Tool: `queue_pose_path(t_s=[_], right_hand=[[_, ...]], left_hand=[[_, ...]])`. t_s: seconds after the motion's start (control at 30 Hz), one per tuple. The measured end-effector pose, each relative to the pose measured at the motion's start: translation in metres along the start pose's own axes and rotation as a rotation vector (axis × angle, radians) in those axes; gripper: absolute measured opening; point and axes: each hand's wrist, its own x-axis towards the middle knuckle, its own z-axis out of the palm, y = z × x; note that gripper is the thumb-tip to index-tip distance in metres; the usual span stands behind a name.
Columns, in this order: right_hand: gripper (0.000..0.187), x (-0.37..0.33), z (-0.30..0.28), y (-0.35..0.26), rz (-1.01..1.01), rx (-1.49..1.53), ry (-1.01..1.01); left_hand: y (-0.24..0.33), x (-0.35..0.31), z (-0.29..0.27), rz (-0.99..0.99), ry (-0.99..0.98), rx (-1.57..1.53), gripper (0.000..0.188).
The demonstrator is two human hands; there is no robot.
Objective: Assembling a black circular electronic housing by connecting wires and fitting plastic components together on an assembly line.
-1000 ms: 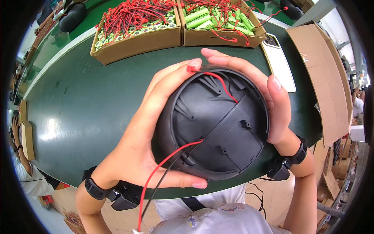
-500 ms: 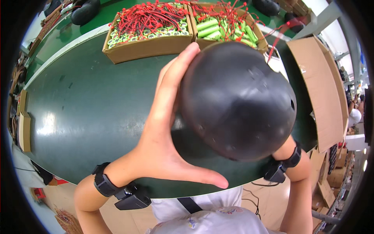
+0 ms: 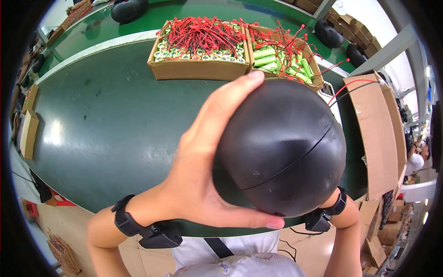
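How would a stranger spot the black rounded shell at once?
Look across the green table to the two cardboard boxes of green cylinders at its far side. Just nearer, the left hand is spread around the left side of a smooth black shell. A thin curved seam crosses it and, unlike the black rounded object at upper left, it is framed by a hand.

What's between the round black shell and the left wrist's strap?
In the head view: the left hand, spread along the left side of the shell.
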Motion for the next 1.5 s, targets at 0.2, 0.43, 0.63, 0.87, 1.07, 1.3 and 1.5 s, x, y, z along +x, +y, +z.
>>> queue_pose_path(t_s=[0.2, 0.43, 0.63, 0.87, 1.07, 1.3, 1.5], right_hand=[[0.039, -0.013, 0.035, -0.018, -1.504, -1.465, 0.027], [0.104, -0.012, 0.068, -0.004, -1.342, -2.132, -0.381], [0.132, -0.021, 0.085, 0.001, -0.861, -2.092, -0.465], [0.126, -0.010, 0.075, -0.006, -0.950, -2.086, -0.433], [0.127, -0.011, 0.074, -0.004, -1.014, -2.109, -0.444], [0.123, -0.010, 0.069, -0.002, -1.070, -2.122, -0.412], [0.101, -0.015, 0.073, 0.005, -1.114, -2.152, -0.459]], left_hand=[[-0.016, 0.003, -0.029, -0.083, -0.093, 0.074, 0.132], [-0.014, 0.008, -0.025, -0.130, -0.123, -0.074, 0.125], [0.008, 0.017, -0.028, 0.012, -0.215, 0.042, 0.122], [-0.015, 0.018, -0.026, 0.006, -0.240, -0.025, 0.126], [-0.012, 0.012, -0.021, -0.020, -0.171, 0.023, 0.128], [0.007, 0.016, -0.003, 0.100, -0.070, 0.217, 0.120], [0.012, 0.010, -0.004, 0.140, -0.061, 0.249, 0.113]])
